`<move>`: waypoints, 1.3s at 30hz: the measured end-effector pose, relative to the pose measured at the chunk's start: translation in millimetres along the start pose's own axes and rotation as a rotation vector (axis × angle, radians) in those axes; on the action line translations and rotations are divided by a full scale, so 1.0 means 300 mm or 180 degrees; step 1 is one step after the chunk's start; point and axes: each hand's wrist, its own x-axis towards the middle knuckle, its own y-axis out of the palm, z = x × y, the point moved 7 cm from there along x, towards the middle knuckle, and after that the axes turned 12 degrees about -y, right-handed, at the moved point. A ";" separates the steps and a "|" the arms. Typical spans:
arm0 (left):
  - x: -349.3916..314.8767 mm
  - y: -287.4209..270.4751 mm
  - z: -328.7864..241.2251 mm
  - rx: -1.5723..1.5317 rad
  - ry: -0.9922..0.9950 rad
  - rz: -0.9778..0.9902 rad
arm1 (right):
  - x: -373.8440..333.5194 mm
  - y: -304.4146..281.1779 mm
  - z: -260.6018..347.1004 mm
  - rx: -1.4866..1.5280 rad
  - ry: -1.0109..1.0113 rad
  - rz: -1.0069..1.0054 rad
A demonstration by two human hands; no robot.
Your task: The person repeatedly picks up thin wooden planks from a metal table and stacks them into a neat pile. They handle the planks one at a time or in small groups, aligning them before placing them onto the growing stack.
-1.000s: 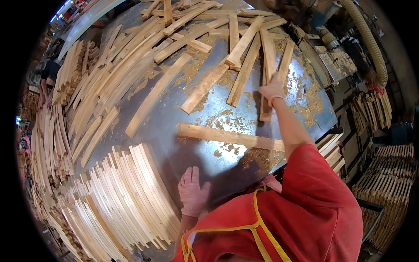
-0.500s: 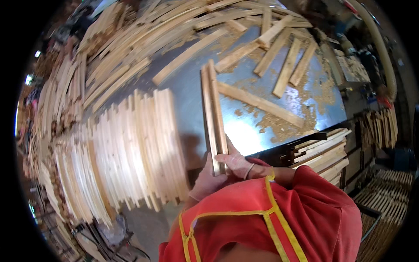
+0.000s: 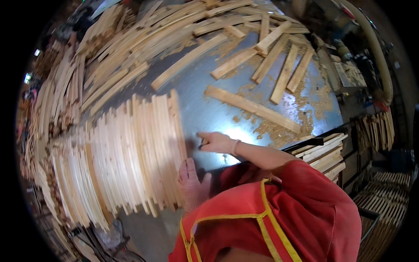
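My left hand [image 3: 191, 183], in a pale glove, lies with fingers stretched out and thumb apart against the near right end of a row of wooden strips [image 3: 144, 148]. The strips stand side by side, closely packed, on the metal table [image 3: 190, 109]. My right hand [image 3: 218, 143], gloved too, hovers over the bare metal right of the row, its fingers loosely bent and apart with nothing between them. Beyond it a single board [image 3: 253, 108] lies slantwise.
Several loose boards [image 3: 284, 74] lie scattered among sawdust [image 3: 279, 133] at the far right. Long boards [image 3: 161, 32] are heaped along the far left. Below the table's right edge sits a stack of strips [image 3: 323, 157]. A thick hose [image 3: 379, 52] hangs at the far right.
The two wooden strips held upright between my hands have gone to the row's right end. My hands have let go and moved apart, the left one toward the row.
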 end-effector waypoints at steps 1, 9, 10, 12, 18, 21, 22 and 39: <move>0.018 0.009 -0.023 0.0039 -0.0028 0.0088 | -0.058 -0.135 -0.042 -0.0347 -0.0003 -0.0375; 0.296 0.257 -0.307 0.0269 0.0748 0.0693 | -0.421 -0.634 -0.429 -0.2042 0.1380 -0.0662; 0.354 0.279 -0.349 0.0302 0.0857 0.0693 | -0.424 -0.683 -0.402 -0.1870 0.1326 -0.0770; 0.512 0.318 -0.434 0.0515 0.1045 0.0482 | -0.452 -0.804 -0.365 -0.1509 0.1285 -0.1008; 1.052 0.424 -0.692 0.0763 0.1114 0.0029 | -0.451 -1.143 -0.504 -0.1677 0.0747 -0.1212; 1.221 0.452 -0.821 0.0891 0.0889 0.0104 | -0.533 -1.218 -0.555 -0.1008 0.0609 -0.1695; 1.259 0.469 -0.850 0.0949 0.0832 0.0165 | -0.565 -1.241 -0.572 -0.0750 0.0600 -0.1912; 0.682 0.412 -0.422 -0.1213 -0.0425 0.2055 | -0.820 -1.115 -0.852 -0.1195 0.2893 -0.3162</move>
